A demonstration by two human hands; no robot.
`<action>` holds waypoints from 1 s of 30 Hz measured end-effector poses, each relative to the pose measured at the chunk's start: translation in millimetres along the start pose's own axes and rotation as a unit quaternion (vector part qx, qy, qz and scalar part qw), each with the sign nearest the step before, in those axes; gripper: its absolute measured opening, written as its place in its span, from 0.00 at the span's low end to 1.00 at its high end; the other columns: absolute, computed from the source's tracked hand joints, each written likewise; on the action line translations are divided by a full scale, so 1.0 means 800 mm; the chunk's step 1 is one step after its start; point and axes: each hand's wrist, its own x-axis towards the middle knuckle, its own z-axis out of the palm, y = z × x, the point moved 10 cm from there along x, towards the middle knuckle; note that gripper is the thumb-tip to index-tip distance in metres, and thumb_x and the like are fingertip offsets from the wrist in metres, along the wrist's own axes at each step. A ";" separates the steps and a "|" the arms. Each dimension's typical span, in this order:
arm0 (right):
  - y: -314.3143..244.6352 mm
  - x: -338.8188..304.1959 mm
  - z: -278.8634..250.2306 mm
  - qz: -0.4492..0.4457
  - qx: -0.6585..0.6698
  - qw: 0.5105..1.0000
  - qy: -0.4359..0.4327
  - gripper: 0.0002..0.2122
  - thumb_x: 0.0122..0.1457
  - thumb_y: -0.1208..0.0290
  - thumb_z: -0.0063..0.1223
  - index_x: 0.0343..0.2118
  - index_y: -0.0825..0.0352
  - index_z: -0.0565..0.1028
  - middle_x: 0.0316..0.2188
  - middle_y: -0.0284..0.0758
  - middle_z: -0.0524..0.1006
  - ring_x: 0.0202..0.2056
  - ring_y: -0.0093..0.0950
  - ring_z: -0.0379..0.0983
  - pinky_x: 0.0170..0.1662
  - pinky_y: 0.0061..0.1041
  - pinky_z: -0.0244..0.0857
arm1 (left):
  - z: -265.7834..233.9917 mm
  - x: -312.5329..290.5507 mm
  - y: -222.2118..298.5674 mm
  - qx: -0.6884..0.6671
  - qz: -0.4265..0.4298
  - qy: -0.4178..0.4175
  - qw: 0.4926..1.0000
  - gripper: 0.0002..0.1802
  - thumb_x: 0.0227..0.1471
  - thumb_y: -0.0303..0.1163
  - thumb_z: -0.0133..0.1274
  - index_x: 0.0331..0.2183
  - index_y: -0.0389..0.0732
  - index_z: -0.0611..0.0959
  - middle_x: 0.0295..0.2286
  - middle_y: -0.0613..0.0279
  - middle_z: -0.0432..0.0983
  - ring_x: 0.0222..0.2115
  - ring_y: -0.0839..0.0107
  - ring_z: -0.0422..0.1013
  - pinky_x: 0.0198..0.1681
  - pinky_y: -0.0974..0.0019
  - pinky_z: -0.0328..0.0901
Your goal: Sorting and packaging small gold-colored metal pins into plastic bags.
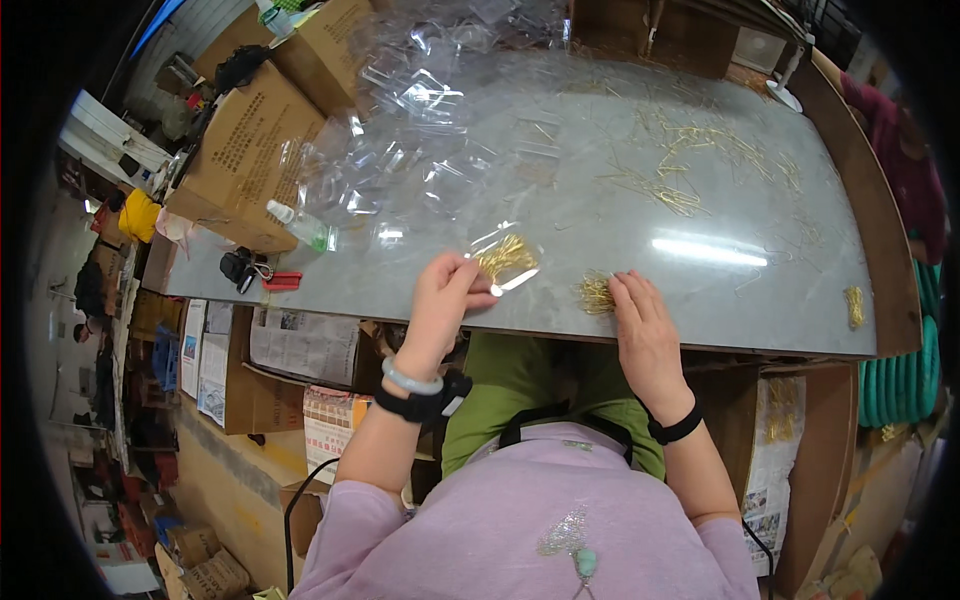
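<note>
My left hand [447,290] pinches the edge of a clear plastic packet [497,291] between thumb and fingers. Inside lies a bunch of gold wire hooks [507,256]; their exact shape is too small to tell. To the right, close to the table's front edge, my right hand [645,318] has its fingers together against a second bunch of gold wire hooks [594,293]. That bunch sticks out to the left of the fingertips, and the thumb is mostly hidden.
Clear plastic packets [440,180] pile up at the back left of the grey table [600,235]. Loose gold wires [670,190] scatter at the back right, a small bundle [854,307] at the right edge. Cardboard boxes [250,150], a bottle [300,225] and red-handled pliers [282,281] are left.
</note>
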 end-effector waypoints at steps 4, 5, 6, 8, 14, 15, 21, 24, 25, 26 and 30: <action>0.004 -0.001 0.004 0.008 0.000 1.000 -0.010 0.20 0.55 0.85 0.50 0.53 0.72 0.71 0.52 0.44 0.73 0.57 0.45 0.68 0.62 0.41 0.63 | -0.004 -0.067 -0.019 -0.053 -0.062 -0.093 0.992 0.07 0.62 0.29 0.52 0.35 0.33 0.79 0.34 0.58 0.78 0.35 0.71 0.78 0.39 0.65 0.78; 0.005 -0.001 0.006 0.011 -0.001 1.000 -0.013 0.20 0.55 0.85 0.49 0.53 0.72 0.71 0.52 0.43 0.73 0.57 0.45 0.68 0.62 0.41 0.63 | 0.002 -0.087 -0.031 -0.047 -0.082 -0.120 0.988 0.07 0.62 0.28 0.51 0.35 0.34 0.79 0.35 0.58 0.78 0.36 0.70 0.78 0.40 0.64 0.78; 0.003 -0.001 0.007 0.011 0.000 1.000 -0.015 0.20 0.55 0.85 0.49 0.53 0.72 0.71 0.52 0.43 0.73 0.57 0.45 0.68 0.62 0.41 0.63 | 0.008 -0.105 -0.043 -0.043 -0.101 -0.146 0.983 0.06 0.62 0.27 0.51 0.35 0.34 0.79 0.35 0.59 0.78 0.37 0.70 0.78 0.41 0.63 0.78; -0.005 -0.001 0.004 -0.003 -0.006 1.000 -0.002 0.20 0.55 0.85 0.50 0.53 0.71 0.71 0.52 0.43 0.73 0.57 0.44 0.68 0.62 0.41 0.63 | 0.022 -0.127 -0.080 -0.065 -0.181 -0.178 0.965 0.06 0.63 0.27 0.50 0.36 0.34 0.79 0.35 0.59 0.78 0.38 0.71 0.77 0.42 0.61 0.78; -0.016 0.003 0.004 -0.016 0.013 0.999 -0.029 0.20 0.53 0.85 0.50 0.52 0.71 0.71 0.52 0.43 0.74 0.57 0.45 0.68 0.61 0.40 0.64 | 0.068 -0.103 -0.127 -0.120 -0.213 -0.179 0.953 0.07 0.64 0.28 0.50 0.35 0.35 0.79 0.31 0.60 0.76 0.34 0.72 0.76 0.42 0.59 0.78; -0.019 0.000 0.003 -0.015 0.012 0.999 -0.030 0.20 0.53 0.85 0.50 0.52 0.71 0.71 0.52 0.43 0.74 0.57 0.45 0.68 0.61 0.40 0.64 | 0.071 -0.099 -0.127 -0.134 -0.207 -0.172 0.954 0.07 0.64 0.28 0.50 0.35 0.35 0.79 0.31 0.60 0.76 0.34 0.72 0.76 0.43 0.59 0.78; -0.079 -0.045 0.008 -0.092 0.085 0.990 -0.065 0.19 0.52 0.83 0.53 0.49 0.71 0.74 0.49 0.44 0.75 0.57 0.44 0.70 0.61 0.40 0.66 | 0.075 -0.107 -0.115 -0.204 -0.198 -0.192 0.939 0.07 0.65 0.27 0.47 0.37 0.34 0.79 0.35 0.57 0.79 0.38 0.70 0.78 0.49 0.56 0.76; -0.075 -0.056 0.014 -0.054 0.179 0.979 -0.076 0.19 0.51 0.84 0.53 0.49 0.71 0.74 0.49 0.43 0.75 0.55 0.44 0.71 0.59 0.42 0.68 | 0.072 -0.122 -0.098 -0.188 -0.198 -0.209 0.939 0.08 0.65 0.26 0.46 0.37 0.33 0.78 0.38 0.56 0.79 0.41 0.69 0.77 0.52 0.56 0.74; -0.078 -0.053 0.007 -0.051 0.206 0.975 -0.060 0.19 0.51 0.86 0.53 0.48 0.71 0.75 0.47 0.43 0.76 0.54 0.45 0.73 0.58 0.43 0.69 | 0.068 -0.127 -0.091 -0.169 -0.187 -0.209 0.945 0.07 0.66 0.27 0.47 0.38 0.34 0.77 0.38 0.58 0.78 0.41 0.71 0.77 0.50 0.61 0.74; -0.080 -0.049 0.002 -0.052 0.204 0.976 -0.058 0.19 0.51 0.86 0.53 0.48 0.71 0.75 0.47 0.43 0.76 0.54 0.45 0.73 0.58 0.43 0.69 | 0.067 -0.129 -0.081 -0.150 -0.175 -0.208 0.950 0.07 0.66 0.28 0.47 0.38 0.34 0.76 0.39 0.60 0.77 0.40 0.73 0.76 0.49 0.65 0.73; -0.074 -0.023 -0.023 -0.056 0.226 0.972 0.008 0.16 0.54 0.86 0.53 0.46 0.69 0.76 0.47 0.43 0.76 0.54 0.46 0.73 0.58 0.42 0.69 | 0.092 -0.105 -0.023 -0.023 -0.058 -0.257 0.964 0.08 0.66 0.29 0.48 0.38 0.34 0.76 0.37 0.65 0.76 0.39 0.78 0.74 0.48 0.69 0.72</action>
